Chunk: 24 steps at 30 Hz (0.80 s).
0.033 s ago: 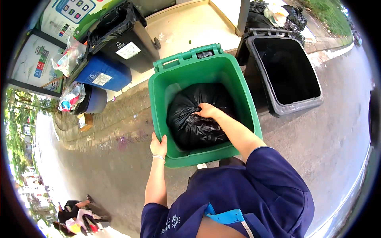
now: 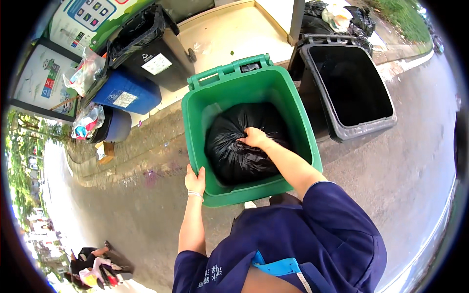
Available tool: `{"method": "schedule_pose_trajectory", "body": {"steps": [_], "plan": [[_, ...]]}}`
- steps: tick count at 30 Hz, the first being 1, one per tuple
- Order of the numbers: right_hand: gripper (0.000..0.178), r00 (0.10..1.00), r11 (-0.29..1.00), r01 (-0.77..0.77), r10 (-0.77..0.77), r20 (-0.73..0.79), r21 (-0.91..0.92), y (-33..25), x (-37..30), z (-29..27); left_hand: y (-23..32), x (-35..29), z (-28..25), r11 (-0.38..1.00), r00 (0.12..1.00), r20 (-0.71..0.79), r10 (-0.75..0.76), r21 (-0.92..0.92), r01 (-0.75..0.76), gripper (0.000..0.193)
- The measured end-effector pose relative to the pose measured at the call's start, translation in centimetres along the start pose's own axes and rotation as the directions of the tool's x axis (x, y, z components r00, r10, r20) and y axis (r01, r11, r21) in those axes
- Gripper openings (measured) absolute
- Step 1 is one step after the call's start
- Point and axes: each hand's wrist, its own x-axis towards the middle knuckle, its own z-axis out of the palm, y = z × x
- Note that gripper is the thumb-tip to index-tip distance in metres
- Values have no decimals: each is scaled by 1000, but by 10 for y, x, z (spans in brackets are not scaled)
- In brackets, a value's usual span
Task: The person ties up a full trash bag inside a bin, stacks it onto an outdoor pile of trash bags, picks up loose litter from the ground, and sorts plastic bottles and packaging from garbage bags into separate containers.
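A green wheeled bin (image 2: 215,198) stands right in front of me with its mouth up. Inside sits a full black garbage bag (image 2: 234,163), its plastic gathered in folds toward the top. My right hand (image 2: 253,137) reaches into the bin, its fingers closed on that gathered top. At the bin's near left corner, my left hand (image 2: 195,180) grips the rim from outside, thumb toward the inner side. A white band circles my left wrist.
To the right stands an open dark grey bin (image 2: 359,133). Black garbage bags (image 2: 317,24) are piled behind it. On the left are a black bin (image 2: 171,73), a blue bin (image 2: 141,93) and a small cardboard box (image 2: 104,152). A person (image 2: 88,263) is at lower left.
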Motion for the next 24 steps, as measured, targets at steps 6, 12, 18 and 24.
{"method": "schedule_pose_trajectory", "body": {"steps": [6, 12, 18, 24], "plan": [[44, 909, 995, 99, -98, -405, -20, 25, -70, 33, 3, -61, 8, 992, 984, -127, 128, 8, -128, 51], [44, 953, 994, 81, -54, -297, 78, 28, -160, 86, -32, -184, -6, 952, 998, -56, 31, -302, -46, 59], [46, 968, 978, 86, -37, -248, 190, 86, -245, 119, 47, -205, -43, 866, 863, -246, 441, -137, -482, 82], [49, 996, 994, 43, -35, -78, 102, 103, -315, 143, 192, -116, -40, 657, 657, -127, 743, 325, -680, 74]]}}
